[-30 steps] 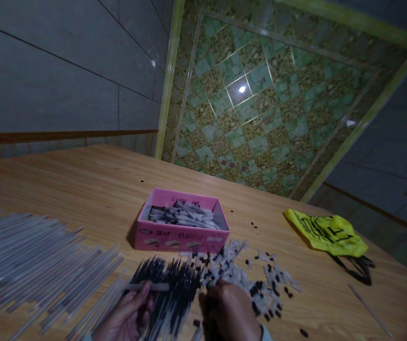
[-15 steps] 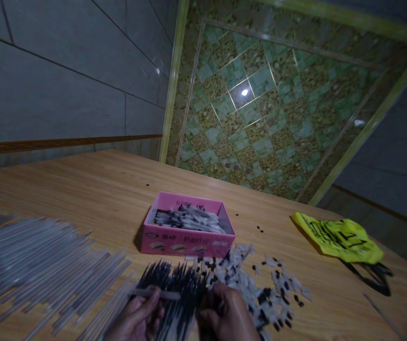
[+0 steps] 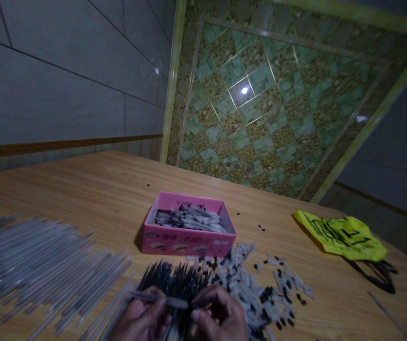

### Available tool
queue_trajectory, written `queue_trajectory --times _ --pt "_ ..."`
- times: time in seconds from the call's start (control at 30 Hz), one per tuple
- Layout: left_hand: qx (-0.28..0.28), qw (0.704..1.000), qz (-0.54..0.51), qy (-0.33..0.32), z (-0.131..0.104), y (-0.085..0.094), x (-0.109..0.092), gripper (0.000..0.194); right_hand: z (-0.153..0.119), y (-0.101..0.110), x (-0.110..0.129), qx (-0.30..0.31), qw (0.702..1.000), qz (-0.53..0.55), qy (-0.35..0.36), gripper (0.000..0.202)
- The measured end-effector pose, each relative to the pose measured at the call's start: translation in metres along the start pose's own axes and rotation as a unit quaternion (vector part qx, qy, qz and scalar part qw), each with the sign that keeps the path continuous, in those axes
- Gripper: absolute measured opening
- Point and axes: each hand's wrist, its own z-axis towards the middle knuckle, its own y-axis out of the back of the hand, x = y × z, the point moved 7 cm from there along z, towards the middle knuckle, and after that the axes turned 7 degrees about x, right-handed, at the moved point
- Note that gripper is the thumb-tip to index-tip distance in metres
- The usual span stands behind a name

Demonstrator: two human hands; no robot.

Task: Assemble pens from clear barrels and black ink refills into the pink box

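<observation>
Where the pink box [image 3: 188, 240] stands near the middle of the wooden surface [image 3: 93, 184], all other items are listed relative to it. Item held: one thin clear tube [image 3: 159, 299], directly in front of the box at the bottom edge of the view, its long axis lying nearly level and crosswise, left end a little higher, right end pointing toward the right hand [image 3: 217, 318]. Left hand [image 3: 140, 321]: fingers closed around the tube's left part, hand cut off below by the frame. Right hand: fingertips pinched together at the tube's right end; whatever small part sits between them is too blurred to identify. Under and behind both hands, between them and the box: a fan of dark refills [image 3: 175, 283], tips pointing away toward the box. Front right of the box: a loose heap of small white and black caps [image 3: 260, 289], individual pieces hard to make out. Inside the box: pale finished pieces lying crosswise. Left of the box: a wide spread of clear tubes [image 3: 43, 265], blurred, cut off at the left edge. Well to the right of the box: a crumpled yellow bag [image 3: 341, 234] with black handles beneath it.
</observation>
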Motion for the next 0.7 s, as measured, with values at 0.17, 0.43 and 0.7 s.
queue_trajectory --times 0.17,0.43,0.7 --pt "0.011 1.000 0.012 0.009 -0.0016 -0.0023 0.0000 0.036 -0.0007 -0.0017 0.0005 0.017 0.999 -0.043 0.002 0.016" --pt "0.026 1.000 0.007 -0.003 -0.0017 -0.0047 -0.0025 0.030 -0.0027 -0.0044 -0.0016 0.009 0.999 -0.042 0.027 0.031" --pt "0.028 0.999 0.022 -0.017 -0.0008 -0.0039 -0.0027 0.030 -0.0033 -0.0038 -0.0051 0.022 0.998 -0.044 0.032 0.023"
